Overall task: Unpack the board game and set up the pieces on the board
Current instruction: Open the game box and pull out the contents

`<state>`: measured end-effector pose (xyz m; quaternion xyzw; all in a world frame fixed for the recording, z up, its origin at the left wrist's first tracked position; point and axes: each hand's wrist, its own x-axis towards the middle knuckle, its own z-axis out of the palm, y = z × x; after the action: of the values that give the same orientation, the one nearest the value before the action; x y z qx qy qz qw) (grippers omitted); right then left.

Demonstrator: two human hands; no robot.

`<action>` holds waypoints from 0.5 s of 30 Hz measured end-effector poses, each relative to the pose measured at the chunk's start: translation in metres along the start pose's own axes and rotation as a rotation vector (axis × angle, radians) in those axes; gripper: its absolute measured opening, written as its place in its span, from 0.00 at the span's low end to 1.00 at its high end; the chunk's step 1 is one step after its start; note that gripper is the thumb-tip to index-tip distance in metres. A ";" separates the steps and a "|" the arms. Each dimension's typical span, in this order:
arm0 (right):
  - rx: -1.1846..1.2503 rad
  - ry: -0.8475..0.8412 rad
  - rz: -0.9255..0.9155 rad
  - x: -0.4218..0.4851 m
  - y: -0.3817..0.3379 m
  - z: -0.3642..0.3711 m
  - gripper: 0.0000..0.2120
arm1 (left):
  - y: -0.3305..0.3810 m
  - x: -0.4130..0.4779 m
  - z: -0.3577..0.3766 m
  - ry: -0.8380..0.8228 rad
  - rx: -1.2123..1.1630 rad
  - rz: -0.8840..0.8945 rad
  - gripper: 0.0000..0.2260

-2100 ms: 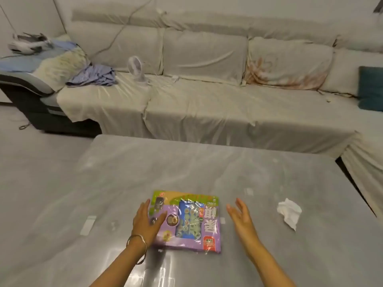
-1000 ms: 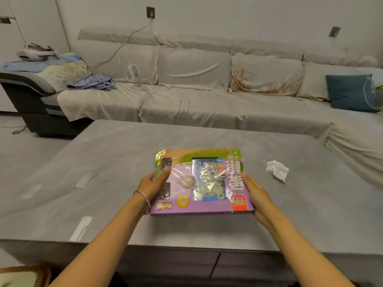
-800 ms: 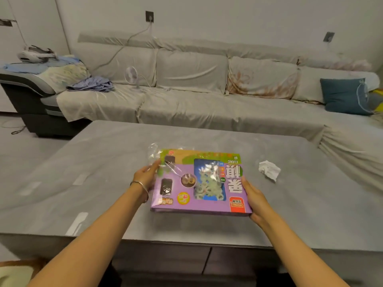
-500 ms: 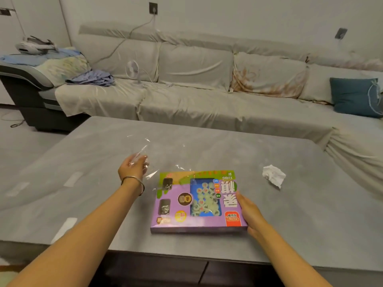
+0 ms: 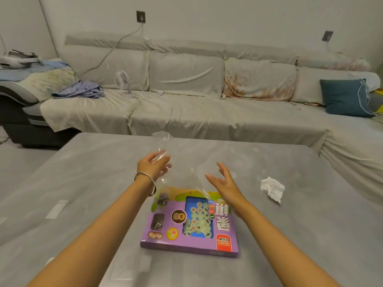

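A person's left hand (image 5: 154,165) holds clear plastic wrap (image 5: 163,138) above a grey tabletop (image 5: 93,183), its grip closed on the film, while the right hand (image 5: 222,180) hangs beside it, fingers spread and holding nothing. The purple game box (image 5: 190,224) lies flat and unopened on the tabletop below both wrists, with a crumpled tissue (image 5: 272,189) off to its right. The film seems to trail down to the box's far edge. If it clings there, a sharp pull could drag the box.

Purple game box (image 5: 224,239) flat on grey table (image 5: 93,183), pale pieces (image 5: 198,221) behind window
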<state>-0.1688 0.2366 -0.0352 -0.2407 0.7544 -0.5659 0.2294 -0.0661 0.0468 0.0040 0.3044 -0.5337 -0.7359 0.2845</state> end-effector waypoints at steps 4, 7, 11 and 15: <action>-0.032 -0.131 -0.092 0.029 -0.041 0.017 0.41 | 0.018 0.007 -0.005 -0.106 0.197 0.034 0.16; -0.151 -0.272 -0.154 0.057 -0.073 0.036 0.38 | 0.031 0.015 -0.021 -0.223 0.415 0.066 0.10; -0.121 -0.408 -0.160 0.081 -0.096 0.072 0.22 | 0.039 0.034 -0.048 -0.212 0.578 0.116 0.13; -0.140 -0.425 -0.203 0.098 -0.097 0.102 0.25 | 0.043 0.053 -0.063 -0.041 0.505 0.208 0.14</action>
<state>-0.1725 0.0762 0.0253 -0.4442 0.6985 -0.4690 0.3078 -0.0492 -0.0422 0.0219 0.2942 -0.7345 -0.5523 0.2626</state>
